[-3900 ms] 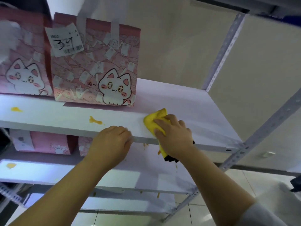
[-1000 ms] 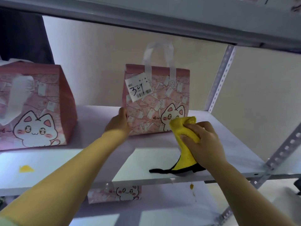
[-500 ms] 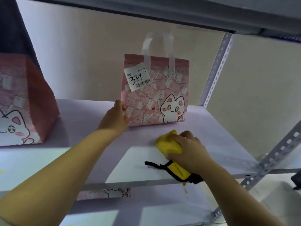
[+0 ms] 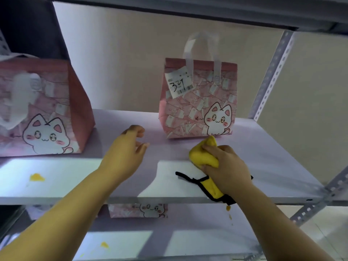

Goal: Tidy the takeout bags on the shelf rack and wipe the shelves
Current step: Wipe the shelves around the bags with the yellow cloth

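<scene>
A pink cat-print takeout bag [image 4: 197, 102] with white handles and a paper tag marked 34 stands upright at the back of the white shelf [image 4: 273, 166]. A second, larger pink cat bag [image 4: 43, 110] stands at the left. My right hand [image 4: 224, 166] presses a bunched yellow cloth [image 4: 202, 157] with black trim onto the shelf just in front of the tagged bag. My left hand [image 4: 128, 149] hovers over the shelf left of that bag, fingers loosely curled, holding nothing and apart from the bag.
A yellow smear [image 4: 36, 177] lies on the shelf's front left. On the lower shelf [image 4: 188, 240] sit another cat bag [image 4: 143, 210] and a yellow spot [image 4: 104, 244]. Perforated metal uprights [image 4: 271, 72] frame the right side; another shelf hangs overhead.
My left hand has let go of the tagged bag's left side and drawn back toward me. The right hand still presses the cloth on the shelf in front of the bag.
</scene>
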Demonstrator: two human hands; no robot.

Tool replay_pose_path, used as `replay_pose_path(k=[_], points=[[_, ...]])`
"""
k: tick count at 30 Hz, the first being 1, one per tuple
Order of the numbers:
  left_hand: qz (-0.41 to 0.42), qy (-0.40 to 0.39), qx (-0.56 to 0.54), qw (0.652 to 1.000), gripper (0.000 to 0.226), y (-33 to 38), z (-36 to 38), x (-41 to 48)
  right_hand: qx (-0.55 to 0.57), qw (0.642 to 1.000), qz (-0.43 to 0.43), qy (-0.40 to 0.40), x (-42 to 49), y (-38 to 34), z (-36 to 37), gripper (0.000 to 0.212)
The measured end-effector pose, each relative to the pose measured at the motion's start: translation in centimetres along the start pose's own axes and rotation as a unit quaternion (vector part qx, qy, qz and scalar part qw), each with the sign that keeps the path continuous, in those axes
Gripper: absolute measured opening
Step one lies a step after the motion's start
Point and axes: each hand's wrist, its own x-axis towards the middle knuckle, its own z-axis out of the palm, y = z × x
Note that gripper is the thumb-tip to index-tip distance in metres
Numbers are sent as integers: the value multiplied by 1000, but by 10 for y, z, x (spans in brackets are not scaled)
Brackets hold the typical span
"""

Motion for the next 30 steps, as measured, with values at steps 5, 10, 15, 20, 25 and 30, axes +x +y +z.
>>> replay_pose_path(k=[5, 10, 15, 20, 25, 30], points=[[24, -6, 3, 1000, 23, -28, -42, -35, 57, 991, -50, 108, -8, -56, 5, 54], [30, -6, 19, 999, 21, -69, -99, -59, 68, 979, -86, 171, -17, -119, 13, 53], [29, 1, 83, 996, 30, -116, -153, -69, 55, 973, -130, 180, -17, -179, 20, 50], [45, 18, 180, 982, 40, -149, -190, -65, 37, 971, -149, 185, -13, -226, 27, 48], [88, 35, 280, 955, 58, -168, -207, -44, 27, 976, -129, 173, 2, -250, 38, 47], [85, -10, 379, 921, 67, -188, -201, -15, 34, 983, -104, 147, 30, -253, 48, 49]])
